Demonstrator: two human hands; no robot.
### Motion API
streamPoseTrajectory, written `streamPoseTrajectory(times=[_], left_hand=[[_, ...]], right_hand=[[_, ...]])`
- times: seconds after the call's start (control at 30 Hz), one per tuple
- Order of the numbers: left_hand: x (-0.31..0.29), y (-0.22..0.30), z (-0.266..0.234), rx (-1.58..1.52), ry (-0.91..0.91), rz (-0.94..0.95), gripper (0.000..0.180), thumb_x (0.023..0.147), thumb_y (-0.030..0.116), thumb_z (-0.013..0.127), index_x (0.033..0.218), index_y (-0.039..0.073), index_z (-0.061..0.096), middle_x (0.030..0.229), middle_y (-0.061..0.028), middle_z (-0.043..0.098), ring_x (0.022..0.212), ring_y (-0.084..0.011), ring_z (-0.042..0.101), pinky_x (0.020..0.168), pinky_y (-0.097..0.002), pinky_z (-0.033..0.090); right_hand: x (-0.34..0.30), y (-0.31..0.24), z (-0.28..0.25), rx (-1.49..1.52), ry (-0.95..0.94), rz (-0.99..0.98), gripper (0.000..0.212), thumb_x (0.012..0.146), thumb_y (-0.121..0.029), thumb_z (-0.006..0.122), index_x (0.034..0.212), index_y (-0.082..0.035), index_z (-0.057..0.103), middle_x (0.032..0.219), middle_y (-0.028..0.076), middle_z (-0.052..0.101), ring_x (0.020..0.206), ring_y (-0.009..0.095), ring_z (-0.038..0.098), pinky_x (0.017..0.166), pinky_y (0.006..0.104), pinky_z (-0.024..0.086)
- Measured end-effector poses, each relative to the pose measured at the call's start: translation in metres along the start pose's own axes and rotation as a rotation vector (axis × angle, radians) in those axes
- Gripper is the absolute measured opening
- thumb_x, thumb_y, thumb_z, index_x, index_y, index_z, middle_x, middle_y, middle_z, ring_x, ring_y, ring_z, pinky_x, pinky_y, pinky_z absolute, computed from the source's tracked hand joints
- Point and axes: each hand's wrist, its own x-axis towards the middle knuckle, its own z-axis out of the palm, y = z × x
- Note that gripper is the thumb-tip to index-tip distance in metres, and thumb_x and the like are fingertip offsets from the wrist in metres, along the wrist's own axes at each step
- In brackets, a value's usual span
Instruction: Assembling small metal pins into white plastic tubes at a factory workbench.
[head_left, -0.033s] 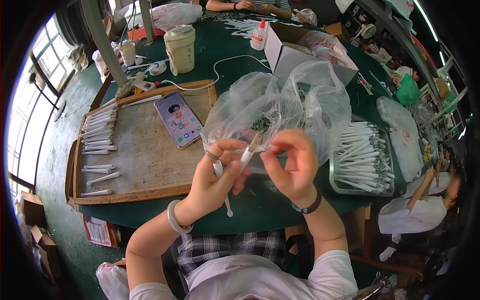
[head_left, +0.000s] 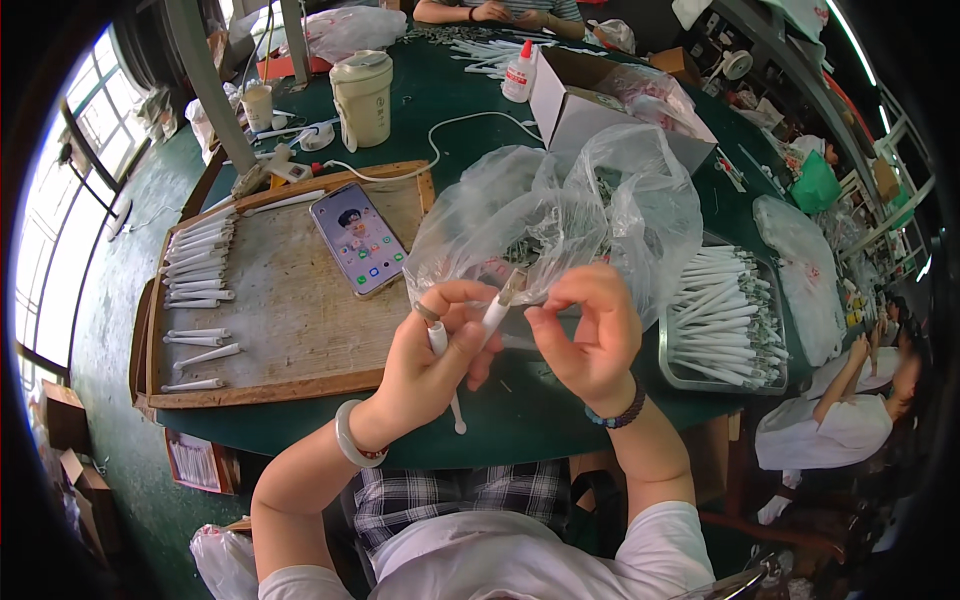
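Observation:
My left hand (head_left: pixel 428 358) is closed around two slim white sticks. One stick (head_left: pixel 497 315) points up and to the right between thumb and fingers, with a metallic piece (head_left: pixel 513 286) at its upper end. The second white stick (head_left: pixel 457 412) runs down through the palm, its rounded lower end showing below the hand. Just right of the metallic tip, my right hand (head_left: pixel 592 335) makes a pinch, thumb and forefinger nearly meeting; anything between them is too small to make out. Behind both hands lies a clear plastic bag (head_left: pixel 560 215) with small metal pieces inside.
On the left, a wooden tray (head_left: pixel 290 330) bears a row of white sticks (head_left: pixel 200 262) and a phone (head_left: pixel 357 240). A metal tray (head_left: pixel 672 370) full of white sticks stands right. Farther back are a lidded cup (head_left: pixel 362 100), glue bottle (head_left: pixel 518 75) and white box (head_left: pixel 570 100).
My right hand has shifted very slightly right and down. The metallic tip of the stick in my left hand has moved a little to the right.

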Motion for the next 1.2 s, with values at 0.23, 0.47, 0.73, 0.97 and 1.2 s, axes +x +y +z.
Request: streamPoseTrajectory(times=[0.23,0.47,0.73,0.97,1.2], left_hand=[[-0.002,0.005,-0.001,0.094,-0.068,-0.047,0.021,0.09,0.01,0.04,0.109,0.001,0.039,0.076,-0.0055,0.051,0.053,-0.0055,0.04,0.047,-0.017,0.034],[0.001,0.013,0.005,0.201,-0.056,-0.184,0.021,0.091,0.016,0.04,0.103,0.0,0.047,0.071,-0.0018,0.047,0.052,-0.0031,0.036,0.044,-0.0155,0.029],[0.001,0.008,-0.001,0.139,0.025,-0.181,0.021,0.089,0.017,0.045,0.099,-0.001,0.049,0.068,-0.0001,0.046,0.049,-0.0035,0.036,0.043,-0.0156,0.029],[-0.001,0.008,-0.006,0.158,0.049,-0.129,0.027,0.074,0.019,0.068,0.086,-0.002,0.056,0.07,-0.0072,0.06,0.052,-0.0057,0.048,0.04,-0.016,0.034],[-0.001,0.012,-0.005,0.116,0.108,-0.184,0.021,0.073,0.018,0.067,0.084,0.0,0.061,0.063,0.0,0.056,0.053,-0.0041,0.049,0.045,-0.0179,0.037]], right_hand=[[0.011,-0.004,0.003,0.595,-0.173,0.589,0.021,0.078,-0.006,0.061,0.096,0.002,0.056,0.093,0.006,0.052,0.076,0.008,0.048,0.063,0.0191,0.04],[0.005,-0.006,0.004,0.789,-0.021,0.671,0.016,0.08,-0.009,0.059,0.091,0.002,0.055,0.091,0.007,0.051,0.074,0.009,0.047,0.061,0.0198,0.037],[0.012,-0.009,-0.016,0.626,0.179,0.462,0.011,0.083,-0.008,0.055,0.09,0.001,0.054,0.088,0.007,0.054,0.069,0.01,0.051,0.061,0.0198,0.041],[-0.001,-0.017,0.009,0.378,-0.112,0.376,0.017,0.075,-0.011,0.066,0.086,0.0,0.058,0.087,0.005,0.05,0.07,0.009,0.046,0.06,0.0195,0.038],[0.001,-0.015,0.011,0.259,-0.172,0.305,0.015,0.075,-0.012,0.066,0.083,-0.002,0.059,0.086,0.007,0.053,0.068,0.01,0.047,0.056,0.0185,0.037]])
